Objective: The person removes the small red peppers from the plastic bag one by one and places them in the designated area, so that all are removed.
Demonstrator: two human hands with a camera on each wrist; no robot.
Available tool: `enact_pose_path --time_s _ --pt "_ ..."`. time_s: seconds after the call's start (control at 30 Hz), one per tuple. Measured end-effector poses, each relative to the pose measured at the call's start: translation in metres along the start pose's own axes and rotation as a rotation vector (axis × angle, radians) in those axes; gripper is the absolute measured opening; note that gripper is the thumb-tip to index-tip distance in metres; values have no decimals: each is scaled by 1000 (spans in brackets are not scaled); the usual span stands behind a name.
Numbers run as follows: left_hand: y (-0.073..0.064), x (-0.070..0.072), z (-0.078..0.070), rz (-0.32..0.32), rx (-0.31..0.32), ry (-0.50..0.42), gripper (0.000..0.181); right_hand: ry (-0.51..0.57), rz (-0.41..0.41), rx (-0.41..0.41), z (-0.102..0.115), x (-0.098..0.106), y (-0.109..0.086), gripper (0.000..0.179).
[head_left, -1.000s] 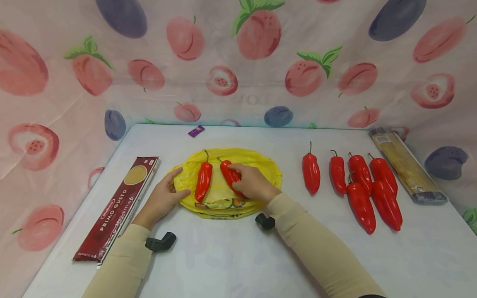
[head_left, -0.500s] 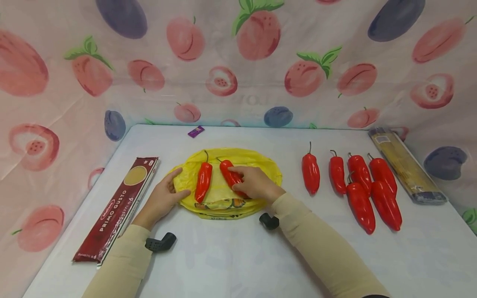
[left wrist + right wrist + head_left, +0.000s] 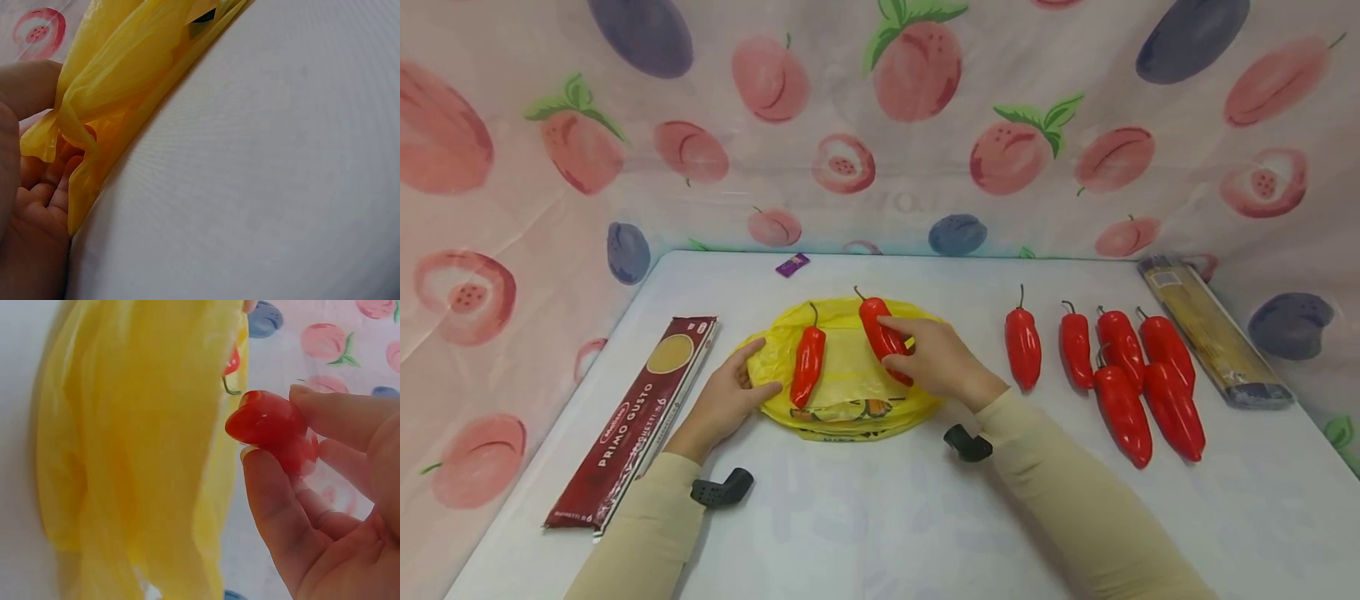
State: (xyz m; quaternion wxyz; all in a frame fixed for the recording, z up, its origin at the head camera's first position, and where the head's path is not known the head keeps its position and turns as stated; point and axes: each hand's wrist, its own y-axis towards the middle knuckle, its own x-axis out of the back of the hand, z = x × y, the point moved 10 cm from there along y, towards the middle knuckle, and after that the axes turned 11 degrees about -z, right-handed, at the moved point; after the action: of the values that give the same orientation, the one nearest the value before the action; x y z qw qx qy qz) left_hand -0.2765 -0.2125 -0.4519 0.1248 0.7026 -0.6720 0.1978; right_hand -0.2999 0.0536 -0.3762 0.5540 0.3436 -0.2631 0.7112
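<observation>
A yellow plastic bag [image 3: 850, 412] lies on the table, its side rising beside the peppers in the right wrist view. One red pepper [image 3: 808, 367] rests on it, left of centre. My right hand [image 3: 943, 358] pinches a second red pepper [image 3: 880, 329] between thumb and fingers, above the bag's right part; the right wrist view shows this held pepper [image 3: 269, 428] clear of the bag. At the bag's left edge my left hand [image 3: 726, 404] holds the plastic, thumb on one side and fingers on the other, as the left wrist view shows with the gathered bag [image 3: 125, 75].
Several more red peppers [image 3: 1123, 417] lie on the table's right side, one standing apart [image 3: 1022, 346]. A clear spaghetti pack [image 3: 1217, 333] lies at the far right, a dark red spaghetti pack [image 3: 632, 425] at left. A small purple packet [image 3: 792, 265] is near the back.
My right hand has drawn the second pepper up and rightward from where it lay against the bag. My left hand stays at the bag's left edge.
</observation>
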Motion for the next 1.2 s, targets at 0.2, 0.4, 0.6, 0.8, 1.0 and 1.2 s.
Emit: enact_pose_path --time_s 0.2,0.4,0.6,0.8,1.0,1.2 --pt "0 0 0 4 1 -11 82 -10 -29 3 -1 19 -10 66" --pt "1 -1 5 2 13 -11 81 -28 -64 18 -10 39 -21 67" --pt "1 0 1 -3 -8 -1 83 -69 -99 -22 -30 59 -33 68" --pt "2 0 1 0 -17 1 84 -101 -136 -51 -54 80 -51 69" --pt "2 0 2 -2 -5 2 83 -163 -163 -82 -77 98 -67 73" --pt "2 -1 1 2 -5 0 83 -154 -164 -129 -99 109 -81 76"
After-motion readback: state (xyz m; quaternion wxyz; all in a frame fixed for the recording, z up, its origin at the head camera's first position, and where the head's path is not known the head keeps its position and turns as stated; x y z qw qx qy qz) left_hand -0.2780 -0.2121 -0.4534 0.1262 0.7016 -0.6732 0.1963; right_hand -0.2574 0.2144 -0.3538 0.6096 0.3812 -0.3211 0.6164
